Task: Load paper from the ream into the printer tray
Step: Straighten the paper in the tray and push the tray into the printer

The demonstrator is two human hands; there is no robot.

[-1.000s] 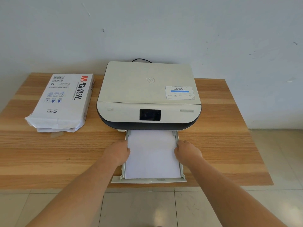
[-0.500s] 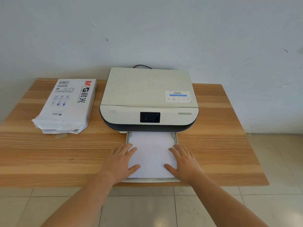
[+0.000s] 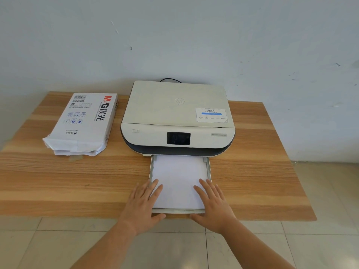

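A cream and black printer [image 3: 177, 115] stands at the back middle of the wooden table [image 3: 58, 181]. Its paper tray [image 3: 177, 211] is pulled out toward me, and a stack of white paper [image 3: 178, 177] lies flat in it. My left hand [image 3: 143, 202] rests flat on the tray's near left corner, fingers spread over the paper's edge. On the near right corner my right hand [image 3: 213, 204] lies the same way. Both thumbs hook around the tray's front edge. The opened white ream [image 3: 83, 123] lies left of the printer.
A black cable [image 3: 171, 80] runs out behind the printer against the pale wall. The table's front edge sits just under my wrists, with tiled floor [image 3: 291, 245] below and to the right.
My hands moved from the tray's two sides to lie flat on its near corners. The tray looks pushed slightly further into the printer.
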